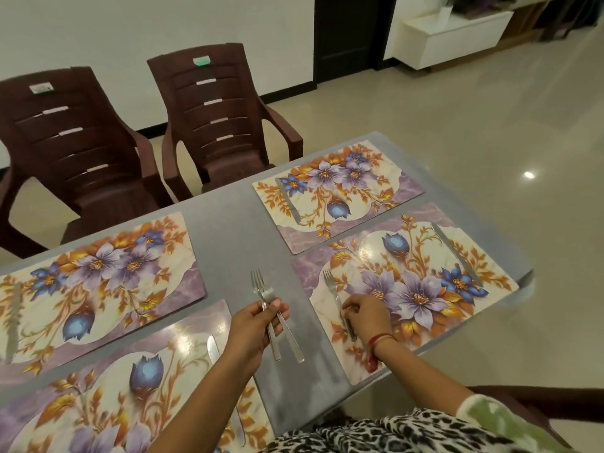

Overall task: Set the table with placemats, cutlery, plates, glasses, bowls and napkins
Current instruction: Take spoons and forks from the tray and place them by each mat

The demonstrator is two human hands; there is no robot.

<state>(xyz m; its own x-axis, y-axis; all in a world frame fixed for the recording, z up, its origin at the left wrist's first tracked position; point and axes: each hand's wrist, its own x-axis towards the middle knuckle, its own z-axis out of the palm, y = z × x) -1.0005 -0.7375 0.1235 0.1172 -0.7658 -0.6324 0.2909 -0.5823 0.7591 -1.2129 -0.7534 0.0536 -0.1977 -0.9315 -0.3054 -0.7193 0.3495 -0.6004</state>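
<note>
A grey bench [235, 230] fills the middle of the frame and carries four flowered mats in two pairs. The left hand [256, 325] is at lower centre, over the bare strip between the pairs. Its fingers are curled round the handles of a bunch of forks [258, 284], tines pointing up the frame and handle ends sticking out below the hand. I cannot tell whether the bunch is two or three.

The right hand [362, 313] is on the lower-right mat [425, 299]. Its fingers are bent down and closed on the handle of a single fork [330, 286], which rests along that mat's left side with its tines up the frame. A red thread [380, 340] circles that wrist.

A knife [457, 253] lies along the same mat's right edge. The upper-right mat [346, 188] has a second knife [287, 201] along its left edge. The upper-left mat [108, 266] carries a third knife [13, 318], blurred, at the frame's left edge. The lower-left mat [114, 387] has a fourth knife [214, 351] on its right side, partly hidden by the left forearm.

A brown chair [65, 135] and a second chair [209, 119] stand beyond the bench at upper left. A white cabinet [457, 40] is at upper right.
</note>
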